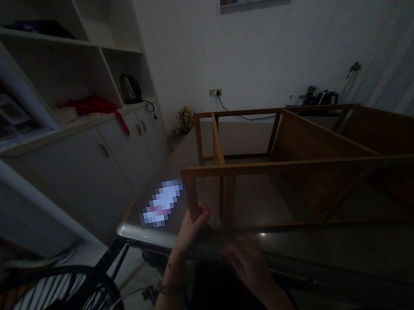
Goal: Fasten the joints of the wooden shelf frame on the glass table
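A brown wooden shelf unit (257,165) lies on its side on the table, its rails and slanted panels stretching away to the right. My left hand (197,221) is closed around the short end piece at the frame's near left corner. Close to the table's front edge, my right hand (250,262) is just below the lower rail, with its fingers curled in. Dim light and blur hide what those fingers hold, if anything, and whether they touch the rail.
A bright blurred-out rectangle (163,203) lies on the table (145,235) left of the frame. A black woven chair (114,299) stands at lower left. White cabinets (84,166) line the left wall, with a kettle (130,88) on them. Dark appliances (319,98) sit behind the frame.
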The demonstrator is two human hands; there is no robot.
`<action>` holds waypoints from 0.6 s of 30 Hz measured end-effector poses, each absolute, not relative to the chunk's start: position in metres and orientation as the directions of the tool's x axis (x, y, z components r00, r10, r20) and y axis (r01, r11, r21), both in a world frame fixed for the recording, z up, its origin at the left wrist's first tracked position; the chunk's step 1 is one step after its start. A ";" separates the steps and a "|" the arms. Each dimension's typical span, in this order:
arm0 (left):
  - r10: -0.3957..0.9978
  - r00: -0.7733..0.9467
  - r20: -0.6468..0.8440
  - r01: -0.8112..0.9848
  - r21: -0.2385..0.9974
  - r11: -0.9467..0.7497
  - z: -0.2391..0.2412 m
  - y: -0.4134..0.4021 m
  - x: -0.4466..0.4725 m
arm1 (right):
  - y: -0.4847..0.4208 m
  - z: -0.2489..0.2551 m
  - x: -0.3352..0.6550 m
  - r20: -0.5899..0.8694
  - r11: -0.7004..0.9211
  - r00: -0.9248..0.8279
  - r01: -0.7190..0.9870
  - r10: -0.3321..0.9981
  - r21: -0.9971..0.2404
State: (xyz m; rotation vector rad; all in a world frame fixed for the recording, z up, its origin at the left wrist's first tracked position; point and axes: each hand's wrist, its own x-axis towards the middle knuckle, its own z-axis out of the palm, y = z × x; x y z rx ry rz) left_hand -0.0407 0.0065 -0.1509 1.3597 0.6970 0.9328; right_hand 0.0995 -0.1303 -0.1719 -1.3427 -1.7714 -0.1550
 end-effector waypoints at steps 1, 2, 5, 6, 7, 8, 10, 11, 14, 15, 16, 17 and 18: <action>0.867 0.488 0.102 -0.154 0.988 -0.029 -0.152 0.007 -0.041 | -0.130 -0.173 0.100 0.685 0.408 -0.026 0.820 0.728 -0.402; 0.864 0.494 0.098 -0.163 0.986 -0.019 -0.152 0.007 -0.041 | -0.130 -0.173 0.101 0.672 0.409 -0.030 0.812 0.740 -0.415; 0.858 0.507 0.076 -0.189 0.982 0.024 -0.151 0.005 -0.041 | -0.130 -0.172 0.104 0.616 0.418 -0.073 0.797 0.785 -0.437; 0.861 0.503 0.069 -0.189 0.981 0.032 -0.151 0.005 -0.041 | -0.130 -0.171 0.105 0.595 0.421 -0.092 0.792 0.799 -0.442; 0.867 0.494 0.064 -0.186 0.982 0.034 -0.150 0.004 -0.041 | -0.131 -0.170 0.106 0.574 0.421 -0.106 0.787 0.812 -0.450; 0.873 0.483 0.060 -0.179 0.983 0.031 -0.149 0.004 -0.040 | -0.131 -0.169 0.107 0.553 0.419 -0.115 0.781 0.825 -0.463; 0.881 0.469 0.061 -0.168 0.986 0.022 -0.148 0.004 -0.040 | -0.132 -0.168 0.108 0.512 0.412 -0.126 0.765 0.850 -0.496; 0.879 0.471 0.065 -0.170 0.985 0.018 -0.147 0.004 -0.040 | -0.132 -0.167 0.109 0.490 0.405 -0.131 0.758 0.862 -0.511; 0.874 0.479 0.086 -0.180 0.984 0.002 -0.148 0.006 -0.039 | -0.135 -0.164 0.112 0.437 0.394 -0.158 0.755 0.885 -0.524; 0.874 0.477 0.090 -0.181 0.984 -0.003 -0.148 0.006 -0.039 | -0.136 -0.163 0.113 0.423 0.394 -0.172 0.758 0.890 -0.520; 0.873 0.479 0.093 -0.180 0.984 -0.006 -0.148 0.006 -0.039 | -0.137 -0.161 0.114 0.408 0.395 -0.188 0.761 0.893 -0.515; 0.871 0.482 0.094 -0.179 0.984 -0.008 -0.148 0.006 -0.039 | -0.137 -0.161 0.115 0.392 0.397 -0.205 0.764 0.897 -0.509; 0.868 0.487 0.095 -0.178 0.984 -0.008 -0.148 0.006 -0.039 | -0.138 -0.160 0.115 0.378 0.397 -0.218 0.769 0.900 -0.502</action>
